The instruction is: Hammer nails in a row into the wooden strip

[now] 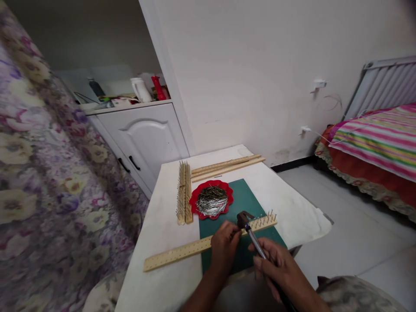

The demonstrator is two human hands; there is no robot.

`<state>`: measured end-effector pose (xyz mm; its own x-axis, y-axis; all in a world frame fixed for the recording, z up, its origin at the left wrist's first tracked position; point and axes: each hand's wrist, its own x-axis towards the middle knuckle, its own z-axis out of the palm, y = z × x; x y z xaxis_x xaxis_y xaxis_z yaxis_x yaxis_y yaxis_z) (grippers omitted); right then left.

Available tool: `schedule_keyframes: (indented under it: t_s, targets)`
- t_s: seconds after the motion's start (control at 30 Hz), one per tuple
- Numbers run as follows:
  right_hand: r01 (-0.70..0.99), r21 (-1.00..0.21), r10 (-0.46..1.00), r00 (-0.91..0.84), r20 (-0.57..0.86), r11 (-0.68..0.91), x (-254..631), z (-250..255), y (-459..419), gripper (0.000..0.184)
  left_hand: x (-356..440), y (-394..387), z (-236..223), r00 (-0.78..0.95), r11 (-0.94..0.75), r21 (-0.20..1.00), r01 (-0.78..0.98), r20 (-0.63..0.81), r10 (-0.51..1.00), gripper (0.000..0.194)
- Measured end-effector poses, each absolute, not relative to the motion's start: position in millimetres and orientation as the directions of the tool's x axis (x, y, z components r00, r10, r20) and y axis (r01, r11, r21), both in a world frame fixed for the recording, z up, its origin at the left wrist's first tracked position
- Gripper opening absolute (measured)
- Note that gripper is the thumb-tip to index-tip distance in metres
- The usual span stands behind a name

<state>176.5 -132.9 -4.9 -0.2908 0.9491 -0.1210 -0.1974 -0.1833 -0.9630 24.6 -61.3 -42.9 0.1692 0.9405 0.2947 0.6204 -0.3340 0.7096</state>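
Note:
My right hand (276, 264) is wrapped round the handle of a claw hammer (256, 245). The hammer's dark head is over a long, light wooden strip (178, 254) pierced with rows of small holes. Several nails (263, 220) stand up from the strip's right end. Just left of the hammer head, my left hand (225, 242) rests on the strip, its thumb and finger pinched on a nail, of which little shows. Beneath the strip lies a green mat (240, 195). A red scalloped dish (195, 197) behind it holds loose nails (211, 201), some silvery, some darker.
Nail-studded wooden strips (184, 195) lie at the left of the white table (165, 225). More wooden strips (227, 167) lie at its back. Beyond are a white cabinet (146, 134) and a wall, with a flowered curtain (65, 195) at left and a bed (383, 134) at right.

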Motion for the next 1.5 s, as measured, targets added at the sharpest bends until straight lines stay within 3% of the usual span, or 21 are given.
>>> schedule_keyframes:
  t_s: [0.43,0.7,0.87,1.13,1.5]
  targets:
    - [-0.072,-0.975,0.933,-0.314,-0.177,-0.209,174.5,-3.5,-137.2,0.021,25.0,-61.1,-47.8,0.162,-0.349,0.684,0.640,0.324,0.932,0.013]
    - [-0.075,-0.979,0.935,-0.319,-0.158,-0.191,177.0,-4.3,-136.0,0.021,25.3,-61.2,-46.5,0.172,-0.357,0.676,0.645,0.326,0.930,0.014]
    - [-0.119,-0.975,0.954,-0.257,-0.152,-0.187,182.0,1.0,-134.8,0.032,17.1,-62.9,-43.4,0.236,-0.405,0.684,0.607,0.332,0.913,0.011]
    - [-0.180,-0.972,0.982,-0.136,-0.129,-0.153,188.7,3.4,-130.7,0.030,-17.0,-69.4,-48.4,0.267,-0.364,0.470,0.804,0.261,0.928,0.029]
    - [-0.161,-0.974,0.982,-0.126,-0.139,-0.159,184.0,4.5,-130.1,0.036,-4.8,-71.4,-46.2,0.280,-0.379,0.414,0.828,0.280,0.918,0.028]
